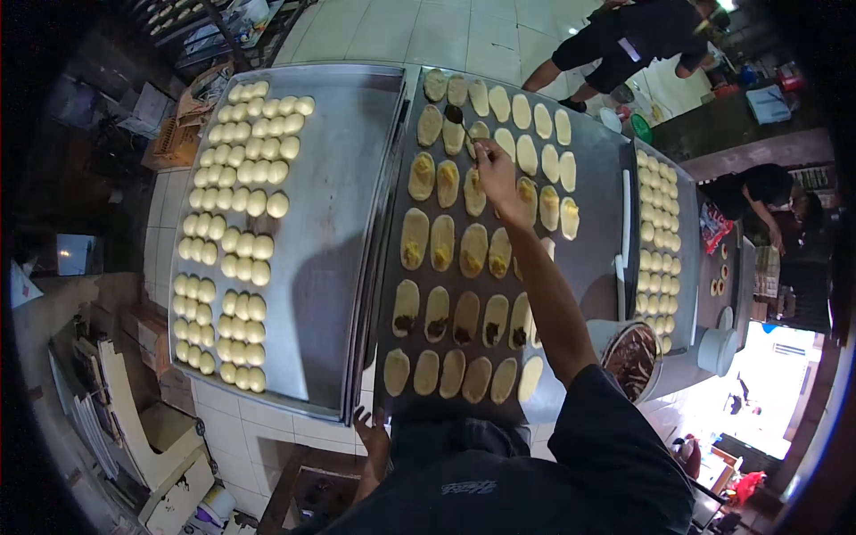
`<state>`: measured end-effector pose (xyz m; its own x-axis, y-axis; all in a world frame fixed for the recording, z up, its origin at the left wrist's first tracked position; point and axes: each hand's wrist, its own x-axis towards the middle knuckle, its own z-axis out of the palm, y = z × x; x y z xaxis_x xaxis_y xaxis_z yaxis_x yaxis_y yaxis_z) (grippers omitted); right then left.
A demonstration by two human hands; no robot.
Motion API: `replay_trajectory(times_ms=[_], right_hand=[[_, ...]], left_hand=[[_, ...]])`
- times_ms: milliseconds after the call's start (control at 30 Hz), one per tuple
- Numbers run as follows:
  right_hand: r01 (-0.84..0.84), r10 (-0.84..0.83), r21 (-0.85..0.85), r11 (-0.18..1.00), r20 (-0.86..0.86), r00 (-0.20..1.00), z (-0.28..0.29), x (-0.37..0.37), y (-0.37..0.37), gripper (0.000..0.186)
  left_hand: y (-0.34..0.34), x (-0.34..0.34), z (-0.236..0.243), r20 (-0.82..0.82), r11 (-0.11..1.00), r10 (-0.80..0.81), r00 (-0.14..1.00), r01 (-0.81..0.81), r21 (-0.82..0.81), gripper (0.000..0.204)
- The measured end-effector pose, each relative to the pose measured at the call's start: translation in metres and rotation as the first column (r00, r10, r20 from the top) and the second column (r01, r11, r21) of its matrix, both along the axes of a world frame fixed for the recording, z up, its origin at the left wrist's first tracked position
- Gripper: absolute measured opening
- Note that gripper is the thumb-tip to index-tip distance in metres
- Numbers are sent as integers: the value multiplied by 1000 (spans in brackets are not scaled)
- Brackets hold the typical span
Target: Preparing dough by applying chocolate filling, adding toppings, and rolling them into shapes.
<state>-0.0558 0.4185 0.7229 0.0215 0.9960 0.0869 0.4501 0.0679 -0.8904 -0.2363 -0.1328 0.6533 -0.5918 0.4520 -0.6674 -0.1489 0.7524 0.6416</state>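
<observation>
My right hand [490,165] is closed around the thin handle of a spoon, reaching over the far rows of dough on the dark table [597,259]. At the spoon's tip a dark brown filling [455,114] sits over a flat oval dough piece [453,138]. Nearer rows show yellow filling [414,253] or dark filling [404,325] on the ovals, and the closest row [427,373] looks plain. Down by the table's near edge, my left hand [373,435] is held with fingers apart and holds nothing.
A large metal tray [334,178] with rows of round dough balls lies on the left. Right of my arm stands a tub [655,379] of brown filling. Another tray [685,259] of dough balls is farther right. Two other people [633,40] are beyond the tables.
</observation>
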Motion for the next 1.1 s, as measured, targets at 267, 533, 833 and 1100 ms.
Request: replay_trajectory(times_ms=[267,533,833,1100], right_hand=[[-107,5,244,964,384,923,-52,-32,50,23],[-251,6,300,920,631,776,-59,-27,33,34],[-318,-144,412,854,774,617,-30,-18,33,42],[-337,-72,350,874,779,623,-28,-12,32,40]], left_hand=[[-21,4,-27,-121,976,-158,980,136,-170,50],[-25,6,-10,-99,977,-122,988,102,-188,47],[-28,1,4,-141,990,-57,988,38,-134,43],[10,7,23,-131,984,-80,988,57,-169,46]])
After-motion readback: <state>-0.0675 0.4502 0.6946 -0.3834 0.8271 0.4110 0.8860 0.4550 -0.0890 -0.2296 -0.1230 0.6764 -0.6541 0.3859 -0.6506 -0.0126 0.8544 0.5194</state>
